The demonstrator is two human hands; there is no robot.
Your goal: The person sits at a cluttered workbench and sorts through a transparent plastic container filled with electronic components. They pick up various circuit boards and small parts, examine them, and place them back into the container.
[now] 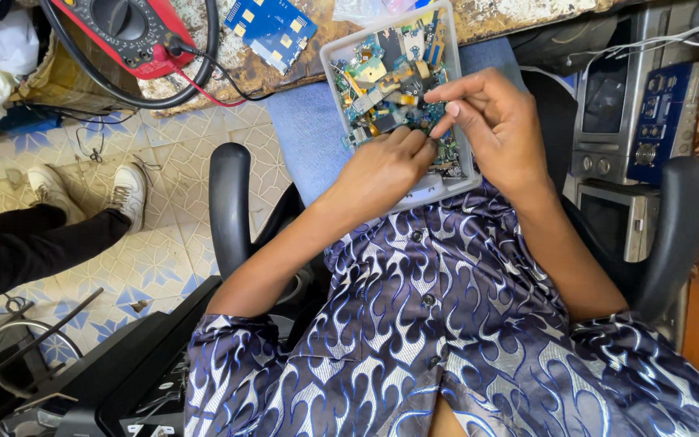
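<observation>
1. Head view: a shallow, clear plastic tray [467, 174], rectangular with rounded corners, rests on the person's lap against the worktop [285, 69] edge.
2. It is heaped with small circuit boards and parts [382, 77] in green, blue, yellow and grey.
3. The left hand [382, 174] is curled nearly closed, fingertips dug into the parts at the tray's near side; what it grips, if anything, I cannot tell.
4. The right hand [499, 129] is bent over the tray, thumb and forefinger pinched together above the parts; whether they hold a piece is too small to tell.
5. A blue cloth [309, 133] lies under the tray.
6. On the scuffed, flaking worktop sit a blue circuit board [271, 24] with pale square pads and a red multimeter [127, 32] ringed by black cable.
7. The shirt [446, 324] is glossy, blue with a silver flame pattern.
</observation>
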